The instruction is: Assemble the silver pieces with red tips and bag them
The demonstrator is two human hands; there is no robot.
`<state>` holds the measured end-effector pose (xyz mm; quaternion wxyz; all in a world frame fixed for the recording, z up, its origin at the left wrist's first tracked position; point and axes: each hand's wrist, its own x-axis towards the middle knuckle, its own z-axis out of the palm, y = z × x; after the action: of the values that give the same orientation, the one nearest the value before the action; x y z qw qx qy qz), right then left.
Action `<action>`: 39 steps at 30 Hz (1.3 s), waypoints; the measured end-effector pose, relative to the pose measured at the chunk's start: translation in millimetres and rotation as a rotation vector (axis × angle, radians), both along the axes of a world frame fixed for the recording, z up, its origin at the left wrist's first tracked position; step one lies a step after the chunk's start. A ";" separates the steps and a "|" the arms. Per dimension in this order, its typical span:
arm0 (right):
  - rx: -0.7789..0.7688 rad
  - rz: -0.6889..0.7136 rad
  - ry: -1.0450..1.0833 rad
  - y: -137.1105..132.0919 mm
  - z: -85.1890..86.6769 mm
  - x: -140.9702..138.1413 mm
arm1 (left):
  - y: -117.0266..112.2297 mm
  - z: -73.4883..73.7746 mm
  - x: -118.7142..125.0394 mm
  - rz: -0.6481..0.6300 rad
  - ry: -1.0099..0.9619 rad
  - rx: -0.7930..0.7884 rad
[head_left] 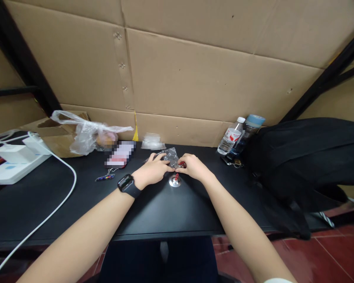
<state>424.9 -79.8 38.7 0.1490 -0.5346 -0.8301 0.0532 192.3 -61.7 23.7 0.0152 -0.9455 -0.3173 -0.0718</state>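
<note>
- Right hand [194,167], seen from the head, has its finger and thumb pinched on a small red thing [182,164]. It is too tiny and too covered to tell just what it is.
- Left hand [155,171] is spread out, palm down, by a crinkly clear plastic bag [171,154]. Its fingers lie over the near part of the bag and reach toward the right hand's fingertips. I cannot tell if it grips anything.
- A round silver disc [174,183] sits on the black surface [165,220]. It is between the two hands, a bit closer to the person than the fingertips. No finger seems to hold it. A bit of red [177,176] shows at its top, but I cannot tell if that joins the red thing in the right hand.
- My guess is that the step now is working on the small red thing with the fingertips, with the disc close by.
- The next move, I think, calls for a soft, steady pinch, with the left hand near to help. A quick tug could make the little thing slip.
- So the red thing is at the right hand's fingertips, the disc is just in front of them on the near side, and the bag is just past them.
</note>
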 end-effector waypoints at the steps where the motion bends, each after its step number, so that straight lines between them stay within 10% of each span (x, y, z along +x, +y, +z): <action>1: -0.007 0.021 0.005 -0.9 1.1 1.3 | -0.1 0.0 0.0 -0.002 -0.002 0.002; 16: 0.011 0.025 0.045 7.6 -8.8 -5.7 | -3.6 6.8 1.7 -0.015 0.033 -0.016; 24: 0.226 -0.189 -0.181 10.3 -0.4 -24.0 | -4.0 3.0 0.9 -0.018 -0.014 -0.017; 39: 0.089 -0.226 -0.192 31.1 13.1 -25.7 | -5.8 14.7 -1.1 -0.020 -0.120 0.009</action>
<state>399.2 -48.7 51.8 0.0977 -0.6200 -0.7768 -0.0520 191.2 -67.5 38.4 -0.0002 -0.9425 -0.3079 -0.1298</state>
